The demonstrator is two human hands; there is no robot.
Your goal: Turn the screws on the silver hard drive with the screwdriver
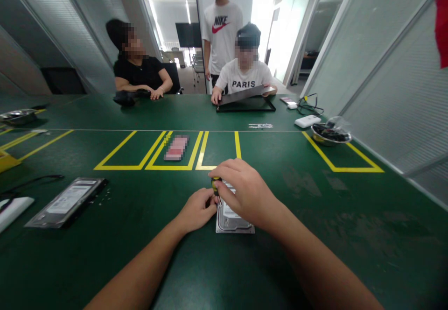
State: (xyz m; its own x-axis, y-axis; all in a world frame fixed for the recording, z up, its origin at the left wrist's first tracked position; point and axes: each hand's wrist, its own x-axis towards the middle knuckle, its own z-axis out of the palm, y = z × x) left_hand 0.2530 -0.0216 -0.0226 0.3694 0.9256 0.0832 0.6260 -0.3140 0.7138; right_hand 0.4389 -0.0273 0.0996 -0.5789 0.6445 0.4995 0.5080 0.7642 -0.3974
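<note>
A silver hard disk drive (235, 226) with a white label lies flat on the green table in front of me. My right hand (247, 193) is over it, thumb and fingers closed around the yellow-and-black handle of a screwdriver (215, 186). The handle stands roughly upright at the drive's upper left edge; its tip is hidden. My left hand (199, 211) rests against the drive's left side with fingers curled and pinched together close below the handle. What those fingertips grip, if anything, is hidden. Much of the drive's label and far end is covered by my right hand.
Another hard drive (68, 202) in a clear bag lies left, beside small bits (101, 197). Yellow tape outlines mark the table; a phone (177, 148) lies inside one. A metal bowl (331, 135) of dark parts stands right. Across the table, a seated person holds a dark panel (245, 97).
</note>
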